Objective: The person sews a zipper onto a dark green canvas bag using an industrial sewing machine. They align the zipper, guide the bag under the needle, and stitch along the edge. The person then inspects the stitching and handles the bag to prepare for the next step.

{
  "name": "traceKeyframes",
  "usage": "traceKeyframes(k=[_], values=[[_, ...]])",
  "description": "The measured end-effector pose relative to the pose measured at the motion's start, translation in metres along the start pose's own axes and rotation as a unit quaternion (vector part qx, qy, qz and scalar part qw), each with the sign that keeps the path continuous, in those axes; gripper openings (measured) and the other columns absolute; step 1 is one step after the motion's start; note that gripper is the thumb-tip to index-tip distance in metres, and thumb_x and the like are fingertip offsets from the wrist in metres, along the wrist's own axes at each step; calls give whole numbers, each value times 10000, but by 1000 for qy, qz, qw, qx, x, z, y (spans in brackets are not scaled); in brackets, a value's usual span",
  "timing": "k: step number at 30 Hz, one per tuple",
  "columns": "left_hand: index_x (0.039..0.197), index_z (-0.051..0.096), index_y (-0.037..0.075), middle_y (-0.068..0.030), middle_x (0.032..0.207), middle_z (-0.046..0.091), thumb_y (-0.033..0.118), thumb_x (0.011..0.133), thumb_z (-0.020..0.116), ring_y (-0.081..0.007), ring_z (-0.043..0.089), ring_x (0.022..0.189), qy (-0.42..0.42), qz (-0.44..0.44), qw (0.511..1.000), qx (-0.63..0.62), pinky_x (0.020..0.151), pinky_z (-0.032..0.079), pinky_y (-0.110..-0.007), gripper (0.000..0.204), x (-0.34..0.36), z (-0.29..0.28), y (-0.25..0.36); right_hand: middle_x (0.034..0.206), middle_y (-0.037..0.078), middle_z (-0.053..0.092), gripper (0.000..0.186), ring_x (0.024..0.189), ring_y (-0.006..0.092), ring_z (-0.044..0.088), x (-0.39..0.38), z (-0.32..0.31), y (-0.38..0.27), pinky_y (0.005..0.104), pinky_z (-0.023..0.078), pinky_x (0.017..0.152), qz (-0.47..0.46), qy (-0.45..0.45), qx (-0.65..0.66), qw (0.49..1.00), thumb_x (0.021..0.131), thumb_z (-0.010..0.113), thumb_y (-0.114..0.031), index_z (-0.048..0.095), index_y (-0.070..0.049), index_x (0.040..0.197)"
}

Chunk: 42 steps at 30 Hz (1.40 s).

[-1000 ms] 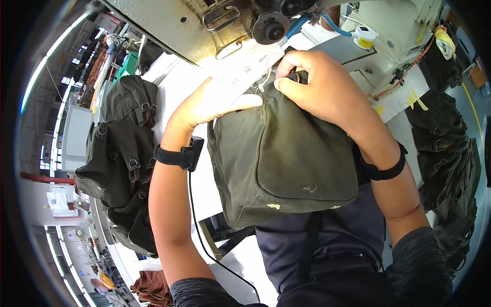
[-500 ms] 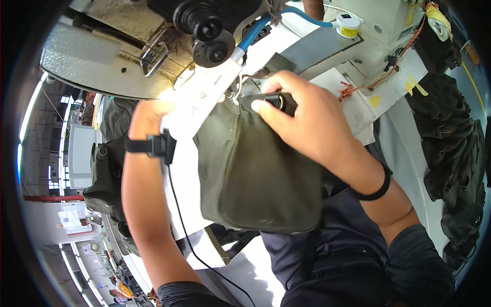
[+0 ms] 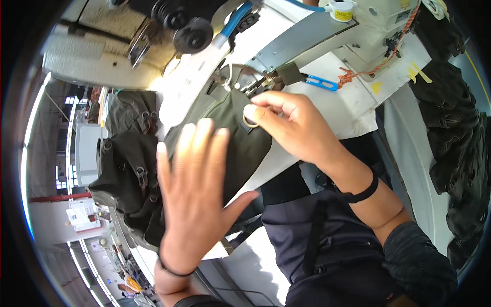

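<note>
An olive-green fabric bag piece (image 3: 249, 162) lies on the white sewing table beneath the machine. My left hand (image 3: 197, 179) is over its left part, fingers spread and palm down, and holds nothing. Whether the palm touches the cloth I cannot tell. At the piece's right edge my right hand (image 3: 294, 123) is closed, thumb and forefinger pinching a brass-coloured ring (image 3: 248, 123) beside a small dark tab. White cord (image 3: 228, 77) hangs near the machine's needle area, just above the cloth. The needle itself is hard to make out.
The sewing machine (image 3: 97, 61) fills the upper left. Blue thread snips (image 3: 321, 83) lie right of the needle area. More olive bags (image 3: 125, 174) are heaped at the left, and dark green pieces (image 3: 458, 148) hang at the far right. A small white pot (image 3: 341, 10) stands on the machine.
My left hand has come from beneath the machine head toward me, its fingers now spread. The bag piece has turned and shifted left. My right hand has moved slightly down; the snips have come into view.
</note>
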<state>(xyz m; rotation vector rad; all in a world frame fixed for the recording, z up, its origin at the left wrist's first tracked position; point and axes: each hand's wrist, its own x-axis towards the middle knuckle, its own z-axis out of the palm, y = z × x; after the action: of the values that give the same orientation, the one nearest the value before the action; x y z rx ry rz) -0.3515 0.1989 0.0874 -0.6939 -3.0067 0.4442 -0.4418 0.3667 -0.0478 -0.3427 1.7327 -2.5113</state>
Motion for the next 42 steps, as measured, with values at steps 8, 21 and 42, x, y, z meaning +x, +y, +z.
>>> traceKeyframes(k=[8,21,42], values=[[1538,480,56,-90,1560,514,340,693,897,-302,429,1464,247,-34,967,-49,1228,231,-558,984,29,89,7,624,87,595,313,542,187,490,-1,6,-8,354,421,568,-37,25,-172,984,936,707,-240,624,11,770],[1489,527,42,-160,1362,631,96,637,897,-351,562,1298,273,-52,948,-155,1111,363,-483,930,55,102,4,447,123,431,702,415,200,417,31,10,-9,377,387,472,-55,67,-223,971,1045,569,-462,526,44,561],[1504,511,30,-185,1436,593,39,653,874,-375,530,1361,268,-50,939,-212,1194,314,-522,925,56,102,5,666,-82,460,341,654,18,369,2,1,-6,254,319,554,-13,0,4,1000,1007,593,-154,543,-19,698]])
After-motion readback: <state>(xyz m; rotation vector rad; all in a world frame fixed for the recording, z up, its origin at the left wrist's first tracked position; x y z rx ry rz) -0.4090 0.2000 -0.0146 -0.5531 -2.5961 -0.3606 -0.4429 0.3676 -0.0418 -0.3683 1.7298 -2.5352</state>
